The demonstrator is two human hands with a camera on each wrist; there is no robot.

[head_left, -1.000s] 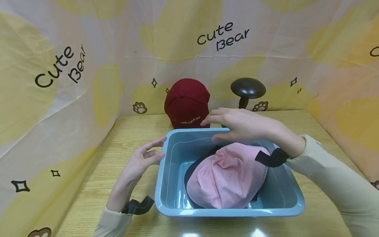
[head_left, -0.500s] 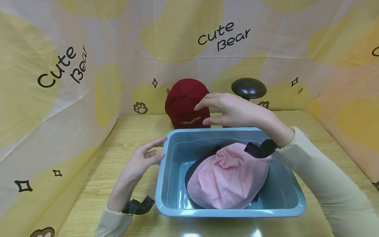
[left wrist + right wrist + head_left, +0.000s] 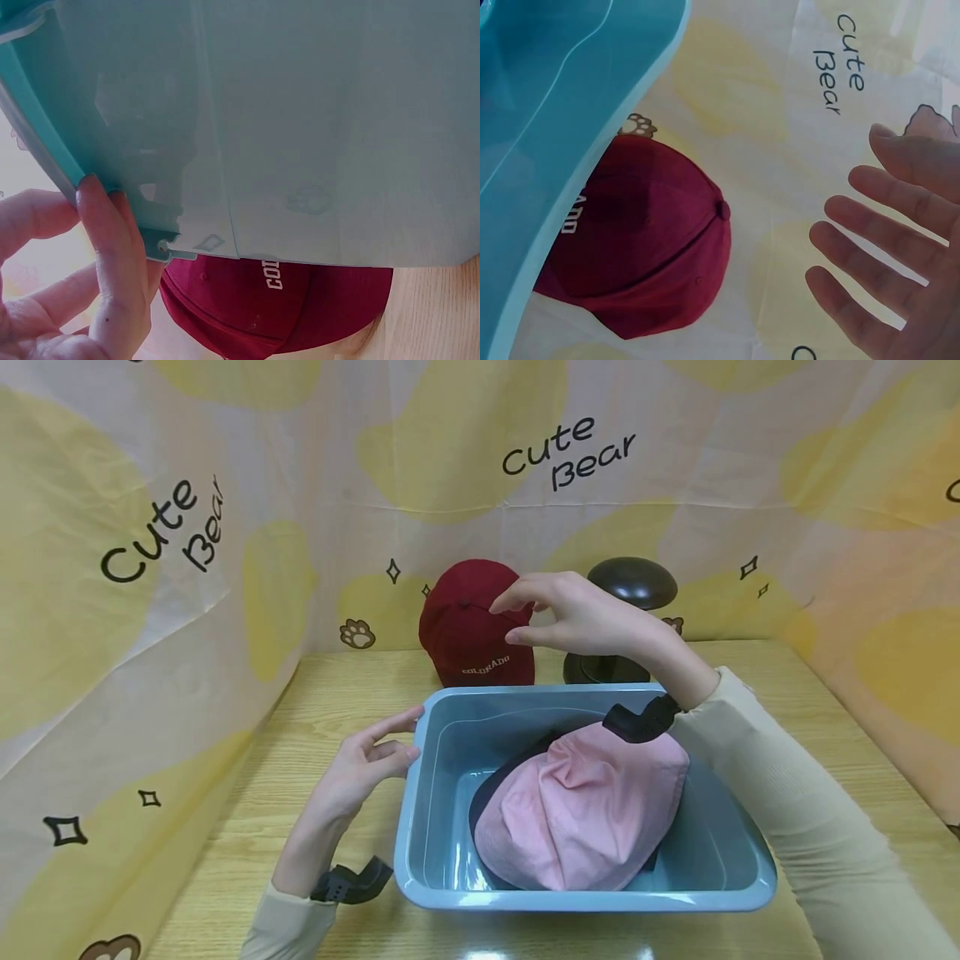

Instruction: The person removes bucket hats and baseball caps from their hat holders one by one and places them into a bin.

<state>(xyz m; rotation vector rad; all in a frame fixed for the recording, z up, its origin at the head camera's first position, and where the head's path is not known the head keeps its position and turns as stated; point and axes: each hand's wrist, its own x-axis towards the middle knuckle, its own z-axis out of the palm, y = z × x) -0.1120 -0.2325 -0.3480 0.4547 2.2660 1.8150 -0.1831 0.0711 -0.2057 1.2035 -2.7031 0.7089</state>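
A light blue plastic basin (image 3: pixel 442 868) stands on the table. In the head view, a crumpled pink cap (image 3: pixel 570 818) lies inside it, over a dark item (image 3: pixel 487 787) that is mostly hidden. My left hand (image 3: pixel 356 772) holds the basin's left rim with thumb and fingers; the left wrist view shows fingertips (image 3: pixel 91 187) against the wall beneath the rim. Behind the basin sits a dark red cap (image 3: pixel 474 627) lettered COLORADO. My right hand (image 3: pixel 577 614) hovers near that cap's right side, fingers loosely bent and apart, holding nothing. The right wrist view shows a gap between hand and cap.
A dark stand (image 3: pixel 632 582) with a domed top and round base is behind my right hand, partly covered by it. The wood-grain table (image 3: pixel 352 693) meets a printed cloth backdrop (image 3: pixel 420 452) at the back and sides.
My right hand has moved up and slightly left from over the basin's back rim to beside the red cap. The left hand keeps its place at the rim.
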